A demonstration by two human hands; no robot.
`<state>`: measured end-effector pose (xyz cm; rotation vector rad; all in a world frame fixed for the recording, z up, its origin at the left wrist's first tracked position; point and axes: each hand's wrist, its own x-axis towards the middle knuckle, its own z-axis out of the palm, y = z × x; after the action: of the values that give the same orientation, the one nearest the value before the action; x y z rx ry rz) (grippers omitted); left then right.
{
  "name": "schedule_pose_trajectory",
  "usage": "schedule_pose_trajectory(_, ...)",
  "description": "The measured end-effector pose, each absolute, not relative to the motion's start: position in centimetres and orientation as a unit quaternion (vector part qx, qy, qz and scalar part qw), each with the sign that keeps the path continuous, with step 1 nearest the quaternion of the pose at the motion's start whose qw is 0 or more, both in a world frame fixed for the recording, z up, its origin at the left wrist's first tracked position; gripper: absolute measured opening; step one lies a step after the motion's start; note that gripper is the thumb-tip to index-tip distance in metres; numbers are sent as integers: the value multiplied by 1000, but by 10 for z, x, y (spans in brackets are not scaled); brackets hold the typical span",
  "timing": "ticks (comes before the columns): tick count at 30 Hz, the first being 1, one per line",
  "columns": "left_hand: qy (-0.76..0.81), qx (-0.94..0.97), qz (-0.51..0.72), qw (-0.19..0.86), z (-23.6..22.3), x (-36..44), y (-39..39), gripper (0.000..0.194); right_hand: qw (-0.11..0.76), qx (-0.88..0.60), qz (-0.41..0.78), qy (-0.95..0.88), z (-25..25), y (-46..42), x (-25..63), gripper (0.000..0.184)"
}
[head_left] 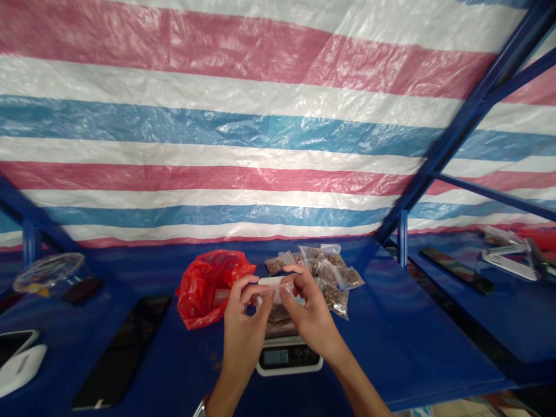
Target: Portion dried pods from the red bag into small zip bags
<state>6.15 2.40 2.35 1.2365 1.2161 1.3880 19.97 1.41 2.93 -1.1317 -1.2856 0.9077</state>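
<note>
At the blue desk (391, 336), the person's left hand (245, 330) and right hand (310, 313) both have their grip clamped on the top edge of a clear zip bag (275, 289) of brown pieces, held right over a digital kitchen scale (289, 356). Filled zip bags (315, 272) lie heaped just behind, beside a crumpled red plastic bag (208, 289).

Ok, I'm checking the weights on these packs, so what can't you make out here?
All in the head view:
Scale display: too small to read.
Clear bag: largely hidden by the left hand and right hand.
Brown pack: partly covered by both hands.
White items: blurred, cut off by the right edge.
</note>
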Motion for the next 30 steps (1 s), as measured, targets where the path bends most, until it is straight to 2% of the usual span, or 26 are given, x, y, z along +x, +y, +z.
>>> schedule_pose_trajectory(2, 489, 496, 555, 455, 23, 59, 25, 43, 561, -480, 386, -553, 29, 14, 197, 33)
schedule_pose_trajectory(8, 474, 469, 577, 472, 23, 59, 28, 49, 595, -459, 400, -524, 31, 14, 194, 24)
schedule_pose_trajectory(12, 479, 460, 586, 464, 23, 58, 29, 48, 601, -483, 387, -507, 31, 15, 199, 37)
schedule_pose_trajectory(15, 488, 474, 585, 441, 24, 56, 27, 45, 616, -471, 423, -470, 32, 14, 202, 40)
schedule_pose_trajectory(22, 457, 526, 577, 427, 25, 50, 23, 40, 620, -439, 450, -469, 48, 5, 204, 32)
schedule_pose_trajectory(25, 461, 588, 573, 335, 29, 45, 19, 32, 640, -453, 435, -443, 53, 7, 215, 35)
schedule_pose_trajectory(28, 485, 639, 577, 153, 38, 30, 18, 19, 682, -513, 359, -377, 44, 14, 242, 43)
schedule_pose_trajectory(30, 536, 610, 583, 29, 46, 13, 23, 18, 690, -561, 308, -340, 30, 20, 265, 49)
